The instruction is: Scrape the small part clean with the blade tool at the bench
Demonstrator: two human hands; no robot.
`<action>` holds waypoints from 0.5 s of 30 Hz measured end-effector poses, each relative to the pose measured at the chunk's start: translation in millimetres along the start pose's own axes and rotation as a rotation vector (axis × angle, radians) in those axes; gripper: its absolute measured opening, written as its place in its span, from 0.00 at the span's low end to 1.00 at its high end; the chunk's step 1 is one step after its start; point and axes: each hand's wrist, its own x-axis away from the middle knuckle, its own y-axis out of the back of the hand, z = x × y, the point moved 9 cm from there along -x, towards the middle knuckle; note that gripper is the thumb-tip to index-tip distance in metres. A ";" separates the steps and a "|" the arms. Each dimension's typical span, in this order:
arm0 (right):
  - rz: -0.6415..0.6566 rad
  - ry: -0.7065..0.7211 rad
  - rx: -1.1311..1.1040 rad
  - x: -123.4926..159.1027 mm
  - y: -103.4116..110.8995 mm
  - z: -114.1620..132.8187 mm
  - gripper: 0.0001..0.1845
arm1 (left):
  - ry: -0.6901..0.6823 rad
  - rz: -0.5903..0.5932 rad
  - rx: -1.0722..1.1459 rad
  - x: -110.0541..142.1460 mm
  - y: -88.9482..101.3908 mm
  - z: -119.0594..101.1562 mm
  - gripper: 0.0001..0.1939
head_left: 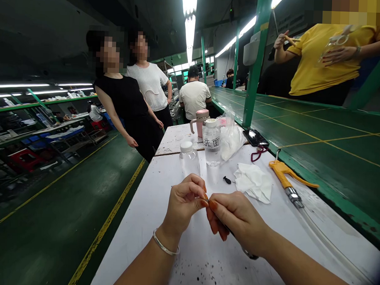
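Left hand (184, 204) and right hand (237, 217) both pinching a tiny part (206, 199) fingertip to fingertip, just above the near end of the white table (136, 248). Part too small to identify. Rest of the right fingers curled in. Dark thin strip (230, 232) runs under the right hand to a metal end (250, 256); can't tell what it is. Metal bangle (165, 248) on left wrist.

Table top smooth, black specks near the front. Its left edge runs just beside the left forearm. Green bench (327, 130) sits along its right edge, worn paint on the rim.

On the table, well ahead of the hands: small clear bottle (187, 159) with white cap, larger clear bottle (211, 143) with handwritten label, pink-lidded flask (201, 122), crumpled plastic bag (230, 137), phone (255, 137) with red cord (258, 154). Nearer, right of the hands: crumpled white wipes (254, 183), small black piece (227, 180).

Yellow air gun (284, 173) lies along the right edge, metal nozzle pointing toward the right hand, clear hose (330, 243) trailing along the edge.

Past the far end of the table, two people (126, 98) stand. Across the bench, person in yellow shirt (320, 59) holds a clear object.
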 end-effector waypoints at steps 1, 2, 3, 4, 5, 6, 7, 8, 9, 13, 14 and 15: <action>0.000 0.002 0.004 0.3 -0.3 0.1 0.19 | 0.001 0.000 0.001 0.0 0.0 0.1 0.04; 0.001 0.004 0.004 0.6 -0.8 0.2 0.19 | 0.003 -0.001 0.004 0.0 -0.1 0.3 0.04; 0.001 0.007 -0.002 1.0 -1.3 0.4 0.19 | 0.006 -0.003 0.012 0.1 -0.4 0.5 0.04; 0.000 0.010 -0.016 1.5 -1.8 0.5 0.19 | 0.010 -0.006 0.022 0.1 -0.7 0.7 0.04; -0.001 0.012 -0.035 1.8 -2.4 0.6 0.19 | 0.014 -0.012 0.036 0.1 -0.9 1.0 0.04; -0.002 0.015 -0.056 2.2 -3.1 0.6 0.19 | 0.020 -0.018 0.052 0.0 -1.0 1.4 0.04; -0.008 0.015 -0.076 2.4 -3.2 0.5 0.20 | 0.027 -0.027 0.066 -0.1 -1.1 1.9 0.04; -0.019 0.015 -0.093 2.5 -2.8 0.3 0.20 | 0.033 -0.035 0.078 -0.3 -1.1 2.3 0.04; -0.032 0.013 -0.106 2.4 -2.0 0.0 0.20 | 0.040 -0.042 0.088 -0.4 -1.1 2.6 0.04; -0.076 0.007 -0.124 1.6 1.4 -0.5 0.22 | 0.049 -0.042 0.112 -0.6 -2.6 2.4 0.04; -0.075 0.007 -0.121 1.3 1.5 -0.4 0.22 | 0.049 -0.038 0.117 -0.5 -3.0 2.2 0.04; -0.072 0.009 -0.119 1.0 1.3 -0.2 0.22 | 0.047 -0.034 0.120 -0.4 -3.4 2.0 0.03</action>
